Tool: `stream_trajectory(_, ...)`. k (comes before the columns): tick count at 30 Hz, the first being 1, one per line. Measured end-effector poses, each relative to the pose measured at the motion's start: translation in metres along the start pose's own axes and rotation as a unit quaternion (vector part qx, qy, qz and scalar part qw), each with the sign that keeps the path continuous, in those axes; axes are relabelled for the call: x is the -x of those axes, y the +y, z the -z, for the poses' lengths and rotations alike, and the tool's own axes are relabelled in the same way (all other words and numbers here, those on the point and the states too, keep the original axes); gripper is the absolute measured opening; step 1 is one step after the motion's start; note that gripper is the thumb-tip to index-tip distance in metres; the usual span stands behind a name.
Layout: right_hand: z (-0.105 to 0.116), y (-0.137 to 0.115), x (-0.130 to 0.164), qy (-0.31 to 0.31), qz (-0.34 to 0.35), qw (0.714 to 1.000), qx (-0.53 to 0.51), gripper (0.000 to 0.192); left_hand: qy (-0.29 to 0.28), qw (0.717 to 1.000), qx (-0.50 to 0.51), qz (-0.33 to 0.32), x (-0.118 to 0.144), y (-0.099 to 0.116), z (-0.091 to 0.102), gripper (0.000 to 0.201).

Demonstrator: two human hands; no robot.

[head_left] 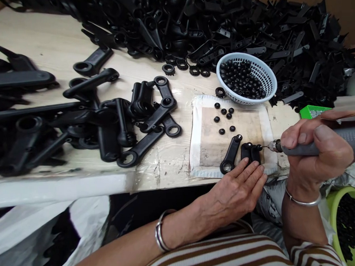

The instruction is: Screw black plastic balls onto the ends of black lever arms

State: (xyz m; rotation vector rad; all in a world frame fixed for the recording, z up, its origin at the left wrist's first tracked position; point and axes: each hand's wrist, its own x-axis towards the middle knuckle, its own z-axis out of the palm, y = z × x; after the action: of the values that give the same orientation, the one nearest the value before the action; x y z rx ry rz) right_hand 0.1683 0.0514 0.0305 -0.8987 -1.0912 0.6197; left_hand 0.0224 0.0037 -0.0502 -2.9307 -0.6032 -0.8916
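My right hand (318, 148) is closed round a grey power screwdriver (301, 147). Its thin bit points left and meets a small black knob (257, 147) at the end of a black plastic crank arm (256, 156). My left hand (237, 187) lies with outstretched fingers over the near ends of this arm and another crank arm (245, 150) beside it; the thumb is hidden. Left of these rests a third crank arm (231, 156), with a ring at its near end. Several loose round knobs (224, 111) lie farther back on the white-edged work pad (197, 136).
A light blue basket (269, 80) full of black knobs stands behind the pad. Crank arms (148, 144) are heaped at left, and a large pile of black parts (167, 27) spans the back. At right are a green box (307, 112) of small metal pieces and a lime tub (334, 216).
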Motion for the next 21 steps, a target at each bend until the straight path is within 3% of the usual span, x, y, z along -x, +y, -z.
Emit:
stream_trajectory(5, -0.001, -0.002, -0.002, 0.011, 0.005, 1.000, -0.001, 0.017, 0.014, 1.000, 0.004, 0.006, 0.000, 0.001, -0.001, 0.032)
stream_trajectory(10, -0.002, 0.001, -0.007, -0.038, 0.000, 0.999, 0.013, 0.014, 0.001, 1.000, 0.004, 0.002, 0.000, 0.000, -0.001, 0.031)
stream_trajectory(15, -0.010, 0.004, -0.003, 0.013, 0.006, 1.000, 0.005, 0.012, -0.004, 1.000, 0.012, 0.005, -0.001, -0.001, 0.002, 0.031)
stream_trajectory(21, -0.013, 0.004, -0.001, -0.033, 0.002, 0.999, 0.003, 0.013, -0.001, 1.000, 0.010, 0.005, -0.002, -0.002, 0.003, 0.032)
